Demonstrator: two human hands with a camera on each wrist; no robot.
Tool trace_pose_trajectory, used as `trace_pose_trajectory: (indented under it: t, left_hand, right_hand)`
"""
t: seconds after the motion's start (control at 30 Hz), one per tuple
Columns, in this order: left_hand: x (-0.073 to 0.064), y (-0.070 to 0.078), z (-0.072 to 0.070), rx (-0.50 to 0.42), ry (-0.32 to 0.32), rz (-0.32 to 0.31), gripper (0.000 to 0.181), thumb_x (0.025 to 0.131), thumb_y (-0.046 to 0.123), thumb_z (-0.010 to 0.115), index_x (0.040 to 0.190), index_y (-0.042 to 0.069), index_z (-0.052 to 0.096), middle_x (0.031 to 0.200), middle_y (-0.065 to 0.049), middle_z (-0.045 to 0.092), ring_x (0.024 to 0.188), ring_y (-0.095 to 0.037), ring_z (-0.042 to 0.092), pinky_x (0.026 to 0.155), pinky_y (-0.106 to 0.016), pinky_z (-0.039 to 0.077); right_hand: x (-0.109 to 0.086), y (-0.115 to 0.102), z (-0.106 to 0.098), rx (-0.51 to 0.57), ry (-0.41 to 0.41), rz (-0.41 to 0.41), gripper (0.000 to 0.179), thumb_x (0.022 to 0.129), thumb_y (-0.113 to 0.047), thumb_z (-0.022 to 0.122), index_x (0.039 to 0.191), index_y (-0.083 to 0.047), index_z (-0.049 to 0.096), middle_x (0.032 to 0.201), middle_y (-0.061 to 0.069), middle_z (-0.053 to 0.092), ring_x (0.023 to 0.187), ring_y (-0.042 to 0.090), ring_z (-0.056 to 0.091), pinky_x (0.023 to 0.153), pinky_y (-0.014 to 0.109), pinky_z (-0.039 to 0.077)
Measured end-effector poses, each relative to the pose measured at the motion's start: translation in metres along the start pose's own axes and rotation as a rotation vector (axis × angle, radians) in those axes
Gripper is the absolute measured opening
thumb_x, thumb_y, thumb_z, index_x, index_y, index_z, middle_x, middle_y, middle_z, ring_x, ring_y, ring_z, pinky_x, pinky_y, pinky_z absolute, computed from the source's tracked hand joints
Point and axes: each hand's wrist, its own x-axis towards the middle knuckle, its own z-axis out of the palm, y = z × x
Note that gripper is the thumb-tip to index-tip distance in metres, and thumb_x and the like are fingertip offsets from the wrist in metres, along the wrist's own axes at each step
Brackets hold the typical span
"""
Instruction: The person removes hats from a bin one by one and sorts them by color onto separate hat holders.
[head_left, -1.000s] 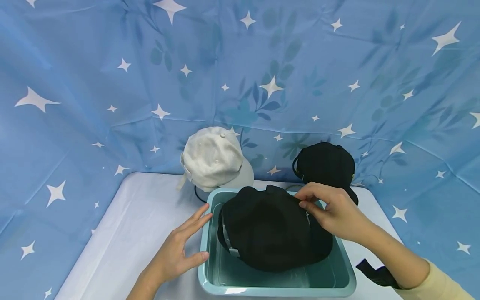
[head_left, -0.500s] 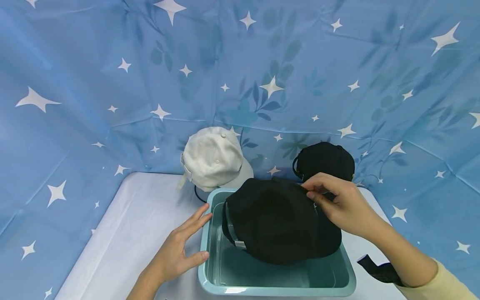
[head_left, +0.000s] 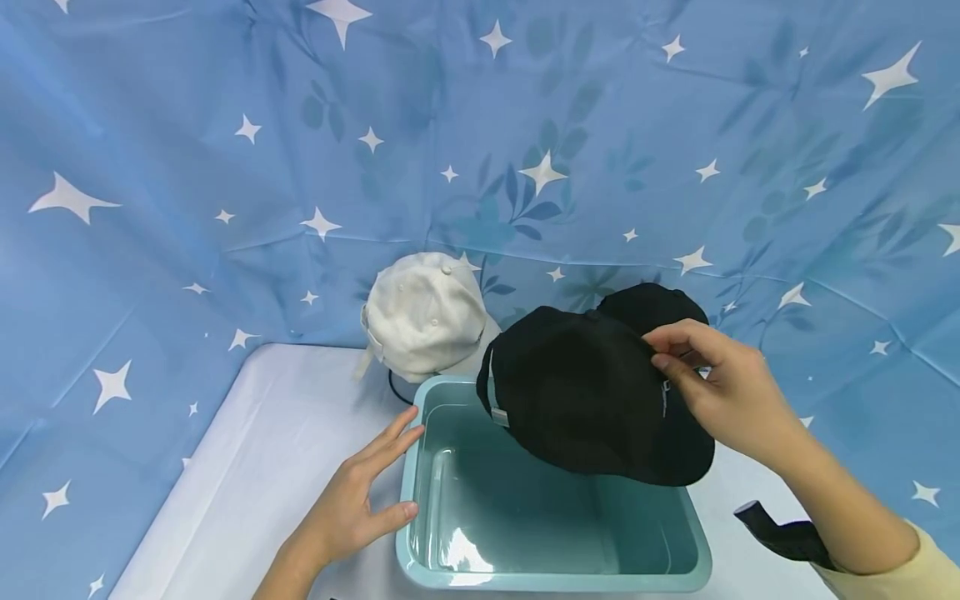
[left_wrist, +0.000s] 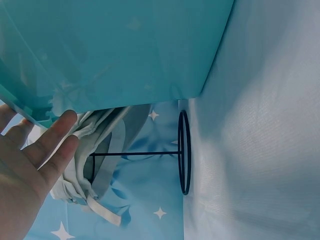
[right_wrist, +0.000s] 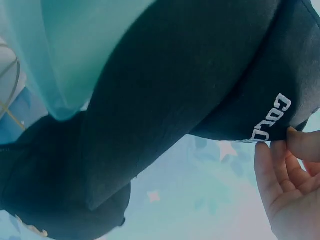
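Observation:
My right hand [head_left: 720,383] pinches the edge of a black baseball cap [head_left: 577,392] between thumb and fingers. The cap hangs over the back right part of a teal plastic bin [head_left: 555,581]. In the right wrist view, the thumb and fingers grip the brim close to white lettering [right_wrist: 270,117]. A strap with a metal buckle [head_left: 499,417] shows at the cap's left side. My left hand [head_left: 352,500] is spread beside the bin's left wall, fingertips right at the rim. The left wrist view shows these fingers extended by the teal rim.
An off-white cap [head_left: 427,312] sits on a black wire stand [left_wrist: 185,152] behind the bin. A second black cap [head_left: 652,304] stands at the back right, partly covered by the held one. A blue star-patterned curtain [head_left: 480,150] backs the white table [head_left: 255,450].
The right hand has raised the black cap out of the bin, up and to the right, baring the bin's bottom. The left hand has stayed in place.

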Motion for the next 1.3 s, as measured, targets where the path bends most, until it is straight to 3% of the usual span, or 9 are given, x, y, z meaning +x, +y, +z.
trace_pose_trajectory:
  t: [0.4, 0.87, 1.0, 1.3]
  left_hand:
    - [0.001, 0.001, -0.001, 0.005, 0.004, -0.005, 0.073, 0.081, 0.03, 0.069, 0.146, 0.02, 0.037, 0.154, -0.005, 0.027, 0.136, -0.024, 0.035, 0.098, -0.049, 0.04]
    - [0.001, 0.001, 0.0, -0.005, 0.003, -0.005, 0.074, 0.081, 0.029, 0.069, 0.146, 0.02, 0.037, 0.154, -0.005, 0.026, 0.136, -0.025, 0.034, 0.098, -0.05, 0.04]
    - [0.0, 0.001, 0.0, -0.007, 0.004, -0.005, 0.074, 0.08, 0.028, 0.07, 0.146, 0.019, 0.037, 0.154, -0.006, 0.026, 0.136, -0.025, 0.034, 0.098, -0.051, 0.04]
    - [0.0, 0.001, 0.0, -0.017, 0.001, -0.015, 0.073, 0.081, 0.029, 0.069, 0.146, 0.02, 0.037, 0.154, -0.006, 0.025, 0.137, -0.025, 0.033, 0.098, -0.053, 0.039]
  right_hand:
    - [0.005, 0.014, -0.028, -0.038, 0.097, 0.105, 0.032, 0.077, 0.016, 0.066, 0.101, -0.005, 0.068, 0.089, -0.005, 0.062, 0.082, -0.001, 0.053, 0.072, 0.007, 0.04]
    - [0.012, 0.034, -0.056, -0.099, 0.202, 0.194, 0.024, 0.083, 0.009, 0.064, 0.105, 0.0, 0.068, 0.087, -0.017, 0.058, 0.069, -0.008, 0.053, 0.066, 0.006, 0.039]
    - [0.014, 0.039, -0.062, -0.116, 0.225, 0.233, 0.022, 0.086, 0.005, 0.062, 0.108, 0.002, 0.067, 0.086, -0.007, 0.059, 0.065, -0.011, 0.052, 0.065, 0.003, 0.04]
    - [0.014, 0.064, -0.065, -0.181, 0.251, 0.333, 0.023, 0.09, -0.001, 0.06, 0.112, 0.001, 0.065, 0.092, 0.011, 0.059, 0.071, -0.012, 0.047, 0.064, 0.002, 0.036]
